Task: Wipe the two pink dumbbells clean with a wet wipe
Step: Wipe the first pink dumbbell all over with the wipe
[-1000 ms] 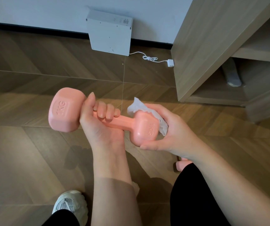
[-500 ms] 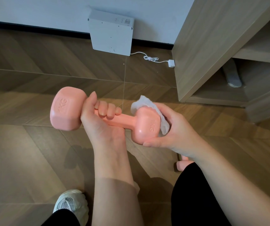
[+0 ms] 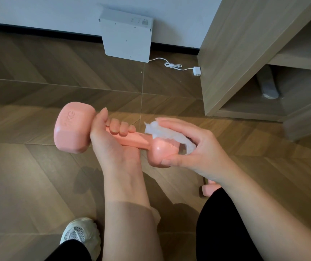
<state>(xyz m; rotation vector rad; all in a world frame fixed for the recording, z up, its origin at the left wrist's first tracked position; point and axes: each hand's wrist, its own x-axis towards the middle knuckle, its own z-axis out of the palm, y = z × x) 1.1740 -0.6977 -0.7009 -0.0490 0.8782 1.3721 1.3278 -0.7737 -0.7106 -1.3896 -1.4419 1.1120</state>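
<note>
My left hand (image 3: 111, 140) grips the handle of a pink dumbbell (image 3: 72, 129) held level above the floor, its left head marked in KG. My right hand (image 3: 194, 147) cups the dumbbell's right head with a white wet wipe (image 3: 166, 133) pressed between fingers and the head, thumb underneath. A second pink dumbbell (image 3: 208, 189) lies on the floor behind my right wrist, mostly hidden by the arm and my black trouser leg.
A white flat device (image 3: 126, 38) leans on the wall, its white cable and plug (image 3: 196, 71) trailing right. A wooden shelf unit (image 3: 245, 53) stands at the right. My white shoe (image 3: 79, 236) is on the wooden floor below.
My right hand has slid the wipe up over the top of the right head toward the handle. The dumbbell has stayed nearly still in my left hand.
</note>
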